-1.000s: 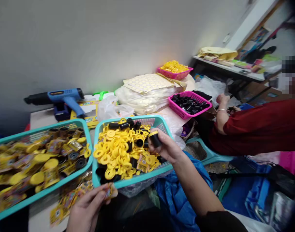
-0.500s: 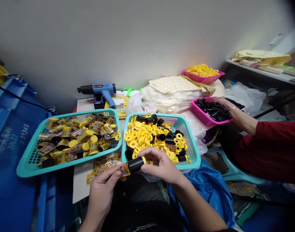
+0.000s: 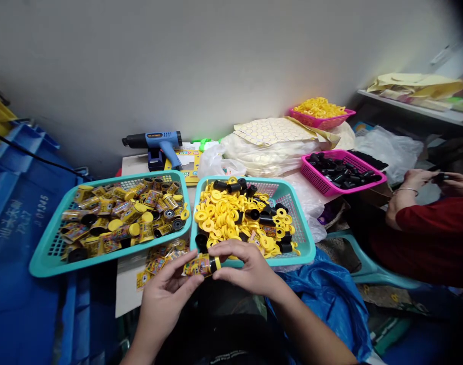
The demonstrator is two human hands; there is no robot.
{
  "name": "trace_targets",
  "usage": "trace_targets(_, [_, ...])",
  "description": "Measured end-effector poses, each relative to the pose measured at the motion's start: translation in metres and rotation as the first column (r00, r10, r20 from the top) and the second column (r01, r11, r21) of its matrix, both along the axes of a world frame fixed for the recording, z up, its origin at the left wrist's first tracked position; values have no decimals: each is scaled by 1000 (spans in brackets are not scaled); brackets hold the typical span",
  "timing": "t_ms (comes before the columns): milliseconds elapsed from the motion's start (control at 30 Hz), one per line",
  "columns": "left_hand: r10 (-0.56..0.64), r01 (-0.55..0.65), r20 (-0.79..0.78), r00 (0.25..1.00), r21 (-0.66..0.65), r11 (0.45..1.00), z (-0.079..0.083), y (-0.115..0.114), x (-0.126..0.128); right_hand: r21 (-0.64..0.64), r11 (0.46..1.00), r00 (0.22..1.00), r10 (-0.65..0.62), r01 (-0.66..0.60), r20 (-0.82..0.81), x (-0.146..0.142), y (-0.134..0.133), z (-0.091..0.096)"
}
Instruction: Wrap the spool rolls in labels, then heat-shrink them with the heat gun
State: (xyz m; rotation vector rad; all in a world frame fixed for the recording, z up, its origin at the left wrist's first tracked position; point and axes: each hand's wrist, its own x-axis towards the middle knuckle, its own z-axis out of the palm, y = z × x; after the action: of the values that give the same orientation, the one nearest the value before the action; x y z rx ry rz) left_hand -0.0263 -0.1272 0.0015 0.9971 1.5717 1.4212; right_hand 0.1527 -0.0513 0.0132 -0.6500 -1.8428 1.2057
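Both my hands meet in front of the teal baskets on a small black tube (image 3: 203,264) with a yellow cap, now wrapped in a printed yellow sleeve. My left hand (image 3: 166,294) pinches the sleeved end from the left. My right hand (image 3: 246,268) grips the capped end from the right. Just beyond them the right teal basket (image 3: 305,251) holds many yellow rings and black tubes. The left teal basket (image 3: 49,263) holds several finished sleeved tubes. Loose printed sleeves (image 3: 157,261) lie on the table edge between baskets and hands.
A blue heat gun (image 3: 159,144) stands at the back of the table. Pink baskets hold black tubes (image 3: 343,175) and yellow rings (image 3: 319,109). A co-worker in a red sleeve (image 3: 429,230) sits at the right. Blue crates (image 3: 14,223) stand at the left, a blue bag (image 3: 326,299) beside my lap.
My right hand brought a black tube from the basket down to my left hand. The printed sleeve has slid over the tube. The co-worker's hand left the pink basket.
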Motion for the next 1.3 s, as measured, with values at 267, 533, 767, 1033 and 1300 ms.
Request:
trace_targets(267, [-181,176,93,979,66,982,-3,1,-3,-572,764,936,118,-298,-330,-9,-2,-15])
trace_targets(533, [-144,139,46,988,92,986,-13,0,-3,-669,646,885,22,-367,-464,-29,-11,-28])
trace_targets(767, [-70,69,29,997,28,997,-17,2,-1,-532,812,918,12,-240,-397,-31,-10,-27])
trace_targets(1033, [-105,108,47,993,-56,993,8,-1,-3,-608,707,897,85,-361,-433,-34,-6,-26])
trace_targets(1300, [-136,125,-148,980,-77,989,2,14,-25,-253,966,994,79,-59,70,-1,25,-5])
